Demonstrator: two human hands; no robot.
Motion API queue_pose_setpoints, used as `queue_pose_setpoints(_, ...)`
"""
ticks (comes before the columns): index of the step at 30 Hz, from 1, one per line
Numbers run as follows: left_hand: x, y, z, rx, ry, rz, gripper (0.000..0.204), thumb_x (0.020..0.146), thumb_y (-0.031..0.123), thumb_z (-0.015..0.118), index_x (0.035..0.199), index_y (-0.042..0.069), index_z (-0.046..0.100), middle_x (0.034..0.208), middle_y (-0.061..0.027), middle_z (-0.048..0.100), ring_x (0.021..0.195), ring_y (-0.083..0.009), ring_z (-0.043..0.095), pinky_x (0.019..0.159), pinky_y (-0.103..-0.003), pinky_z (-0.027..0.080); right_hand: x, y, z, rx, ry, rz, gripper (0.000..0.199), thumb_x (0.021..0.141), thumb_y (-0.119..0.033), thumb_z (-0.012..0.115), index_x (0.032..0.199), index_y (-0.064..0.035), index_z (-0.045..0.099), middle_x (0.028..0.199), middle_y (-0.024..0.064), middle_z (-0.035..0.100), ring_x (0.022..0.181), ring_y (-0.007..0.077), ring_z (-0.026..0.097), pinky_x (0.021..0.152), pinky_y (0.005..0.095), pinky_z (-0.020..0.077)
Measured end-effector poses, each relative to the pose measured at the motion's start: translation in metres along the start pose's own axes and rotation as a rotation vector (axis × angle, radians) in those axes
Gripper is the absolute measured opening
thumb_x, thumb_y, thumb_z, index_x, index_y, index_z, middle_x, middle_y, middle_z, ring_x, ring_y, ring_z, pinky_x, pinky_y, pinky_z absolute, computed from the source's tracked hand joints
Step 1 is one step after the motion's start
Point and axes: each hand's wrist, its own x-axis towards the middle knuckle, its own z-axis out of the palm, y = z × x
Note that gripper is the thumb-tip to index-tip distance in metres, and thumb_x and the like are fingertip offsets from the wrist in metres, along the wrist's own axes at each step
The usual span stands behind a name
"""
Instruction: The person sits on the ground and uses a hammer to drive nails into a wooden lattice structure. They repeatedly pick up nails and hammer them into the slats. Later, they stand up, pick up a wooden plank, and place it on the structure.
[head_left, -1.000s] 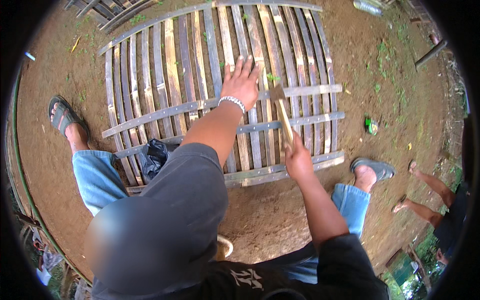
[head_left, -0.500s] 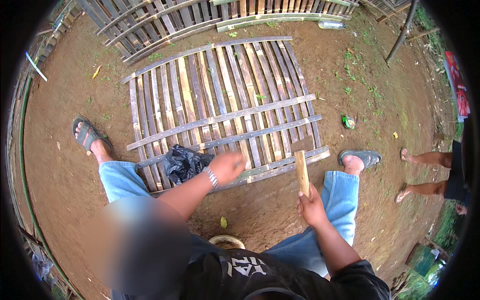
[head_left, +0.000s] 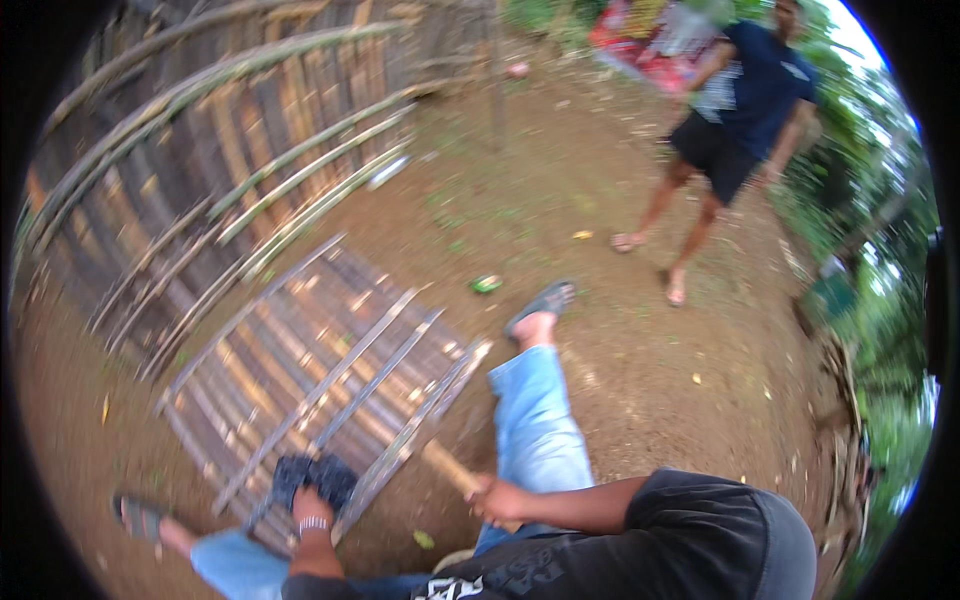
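Observation:
My left hand [head_left: 311, 508] reaches into a crumpled black plastic bag [head_left: 335, 480] at the near corner of a bamboo slat panel [head_left: 330, 410]. Its fingers are hidden by the bag and by blur. My right hand [head_left: 498, 502] is closed round the wooden handle of a hatchet [head_left: 452, 468], held over my lap beside the panel's near edge. The hatchet's head is smeared and hard to make out. The panel lies flat on the ground, its long slats crossed by several narrower strips.
A bamboo fence [head_left: 240, 130] stands at the left and back. On the dirt ground lie a plastic bottle [head_left: 388, 172] and a small green packet [head_left: 486, 284]. A person [head_left: 740, 110] in dark clothes stands at the far right, near a red banner [head_left: 640, 45].
The view has swung right, bringing the standing person fully in. My left hand has moved from above the panel into the black bag. My right hand still grips the hatchet.

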Motion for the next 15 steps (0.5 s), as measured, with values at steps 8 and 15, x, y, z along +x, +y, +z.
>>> queue_pose_setpoints(8, -0.014, 0.052, -0.03, 0.337, -0.028, -0.04, 0.026, 0.09, 0.018, 0.057, 0.104, 0.007, 0.076, 0.127, -0.0129, 0.061, 0.117, -0.0292, 0.059, 0.097, -0.041, 0.048, -0.044, 0.013, -0.007, -0.324, 0.042, -0.131, 0.054, 0.1, -0.033, 0.055, 0.149, -0.0187, 0.038, 0.073, 0.0019, 0.054, 0.049, 0.0114, 0.051, 0.043, 0.0299, 0.0469)
queue_pose_setpoints(15, -0.002, 0.018, -0.025, 0.43, 0.03, 0.049, 0.028, 0.093, 0.017, 0.051, 0.096, 0.007, 0.077, 0.112, -0.013, 0.069, 0.106, -0.0273, 0.065, 0.091, -0.042, 0.05, -0.043, -0.006, 0.002, -0.33, 0.059, -0.108, 0.054, 0.1, -0.034, 0.056, 0.148, -0.0176, 0.039, 0.073, 0.003, 0.054, 0.051, 0.0121, 0.053, 0.043, 0.0297, 0.048)
